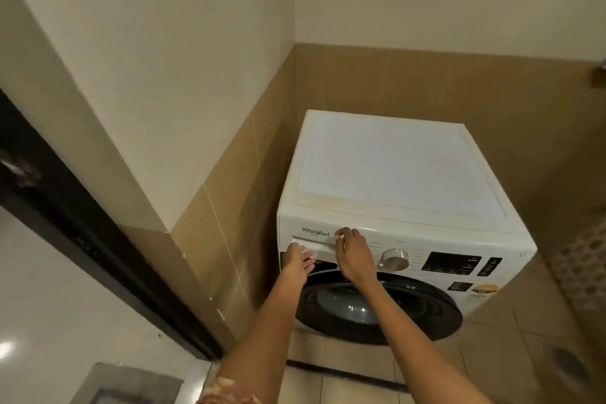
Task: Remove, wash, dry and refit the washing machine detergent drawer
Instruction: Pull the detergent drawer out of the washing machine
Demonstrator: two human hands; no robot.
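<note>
Tiled corner, white washing machine [393, 167]: detergent drawer [319, 249] at front panel's top-left, left hand [295, 261] w/ straight fingers under its lip, right hand [354, 256] curled on its top edge, prob. to pull.

Tan wall tiles [229, 207], dark door frame [82, 223], floor drain [569, 367], grey mat [131, 384]

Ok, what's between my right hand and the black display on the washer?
In the head view, the silver dial sits between the right hand and the black display.
</note>
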